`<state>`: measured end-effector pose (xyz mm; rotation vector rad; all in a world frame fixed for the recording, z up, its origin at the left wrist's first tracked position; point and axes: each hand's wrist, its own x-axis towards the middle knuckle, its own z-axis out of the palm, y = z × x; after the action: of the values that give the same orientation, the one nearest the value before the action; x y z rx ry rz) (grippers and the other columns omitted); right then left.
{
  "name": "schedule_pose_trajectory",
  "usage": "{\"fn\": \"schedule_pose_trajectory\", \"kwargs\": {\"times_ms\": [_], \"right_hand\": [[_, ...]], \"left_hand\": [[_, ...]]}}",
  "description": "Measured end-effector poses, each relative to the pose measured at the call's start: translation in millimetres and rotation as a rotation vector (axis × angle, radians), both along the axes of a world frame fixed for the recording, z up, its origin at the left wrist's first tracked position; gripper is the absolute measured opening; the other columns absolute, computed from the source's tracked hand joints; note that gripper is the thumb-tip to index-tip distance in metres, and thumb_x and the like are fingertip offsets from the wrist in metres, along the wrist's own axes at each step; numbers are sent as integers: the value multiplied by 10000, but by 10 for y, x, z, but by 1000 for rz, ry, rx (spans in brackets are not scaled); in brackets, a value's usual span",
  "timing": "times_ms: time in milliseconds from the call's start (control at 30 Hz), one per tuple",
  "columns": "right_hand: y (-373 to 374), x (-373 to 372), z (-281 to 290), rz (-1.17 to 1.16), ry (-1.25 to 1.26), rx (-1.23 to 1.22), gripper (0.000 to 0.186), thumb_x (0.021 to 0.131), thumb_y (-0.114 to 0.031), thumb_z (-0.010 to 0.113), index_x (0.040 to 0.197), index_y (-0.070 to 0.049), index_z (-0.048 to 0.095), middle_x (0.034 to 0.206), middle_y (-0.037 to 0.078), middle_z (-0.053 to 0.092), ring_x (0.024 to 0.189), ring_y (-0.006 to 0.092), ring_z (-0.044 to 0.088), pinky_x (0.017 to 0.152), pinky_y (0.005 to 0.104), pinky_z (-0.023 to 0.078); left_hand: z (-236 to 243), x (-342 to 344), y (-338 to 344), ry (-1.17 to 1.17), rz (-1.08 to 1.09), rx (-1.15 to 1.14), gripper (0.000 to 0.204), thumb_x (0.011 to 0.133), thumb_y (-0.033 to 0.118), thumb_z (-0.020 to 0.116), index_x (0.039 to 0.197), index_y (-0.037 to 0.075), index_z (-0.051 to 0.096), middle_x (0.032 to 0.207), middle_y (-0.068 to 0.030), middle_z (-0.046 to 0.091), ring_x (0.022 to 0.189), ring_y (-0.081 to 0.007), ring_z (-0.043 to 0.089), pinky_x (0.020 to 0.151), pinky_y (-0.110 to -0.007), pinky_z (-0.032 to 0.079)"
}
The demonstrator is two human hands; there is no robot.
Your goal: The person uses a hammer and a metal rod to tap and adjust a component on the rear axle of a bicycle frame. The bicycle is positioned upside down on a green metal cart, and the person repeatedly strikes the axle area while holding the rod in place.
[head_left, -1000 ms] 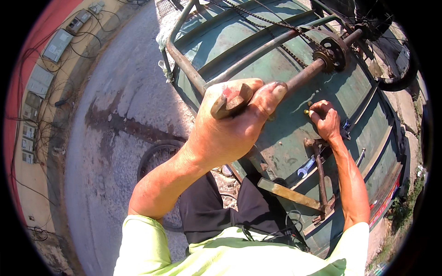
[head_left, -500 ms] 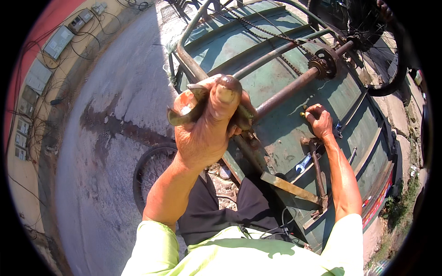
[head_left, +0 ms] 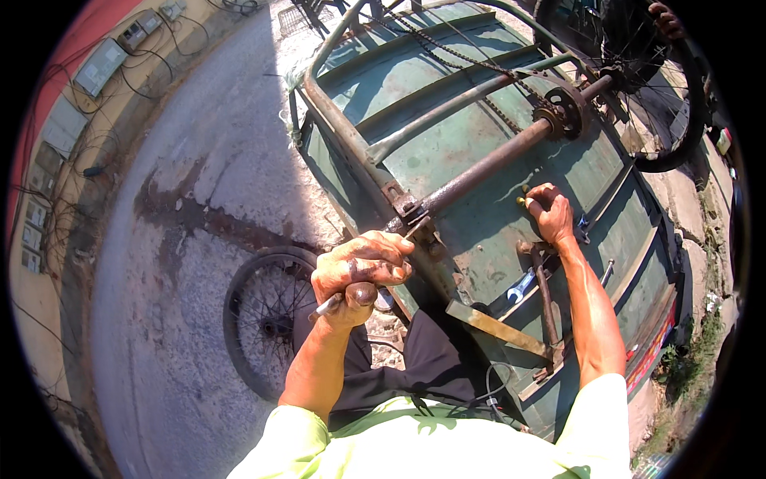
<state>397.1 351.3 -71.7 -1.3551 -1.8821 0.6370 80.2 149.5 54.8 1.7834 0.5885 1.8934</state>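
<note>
In front of me lies an overturned green metal cart body [head_left: 479,231] with a brown axle [head_left: 495,164] across it. My left hand [head_left: 359,275] is closed around a slim metal tool [head_left: 327,306] at the near side of the axle's left end. Its thin tip points up toward the axle mount [head_left: 411,209]; its exact kind is hidden by my fingers. My right hand [head_left: 550,214] rests on the cart's underside, fingers pinched around a small yellowish thing [head_left: 523,195] that is too small to name.
A sprocket [head_left: 562,112] and chain [head_left: 447,56] sit on the axle. One spoked wheel [head_left: 271,323] lies on the ground at left; another wheel [head_left: 670,120] stands at right, near another person's hand [head_left: 666,20]. A blue-silver wrench [head_left: 521,286] lies near a metal bracket [head_left: 546,303].
My left hand has dropped lower and toward me, and turned, uncovering the axle's left end. A curved metal shape seen at it before no longer shows. My right hand has hardly moved.
</note>
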Motion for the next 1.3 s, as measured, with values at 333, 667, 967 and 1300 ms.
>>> {"fn": "schedule_pose_trajectory", "kwargs": {"times_ms": [333,667,967,1300], "right_hand": [[16,1,21,44,38,25,190,789,-245,721,876,-77,718,928,67,681,851,243,671,768,354,534],[-13,-89,20,40,41,-8,194,792,-251,722,870,-74,712,913,61,677,867,236,661,779,354,524],[41,12,-25,33,-2,57,208,796,-247,728,910,-73,727,919,93,694,831,268,691,778,363,539],[-19,-46,-3,-24,-35,36,222,807,-296,719,901,-96,730,935,77,706,841,261,697,761,372,533]], "left_hand": [[273,98,182,-196,-9,-269,369,1018,235,570,794,-47,655,716,-124,621,653,-216,617,622,-333,520],[924,634,768,557,177,-677,287,971,206,655,769,2,660,533,-44,477,499,-101,415,462,-304,355],[986,408,596,287,69,-305,354,1000,291,631,812,-6,668,568,-107,559,507,-138,555,479,-307,416],[301,-29,293,-230,-142,-242,467,940,457,665,838,3,708,777,-82,661,632,-106,594,480,-211,401]]}}
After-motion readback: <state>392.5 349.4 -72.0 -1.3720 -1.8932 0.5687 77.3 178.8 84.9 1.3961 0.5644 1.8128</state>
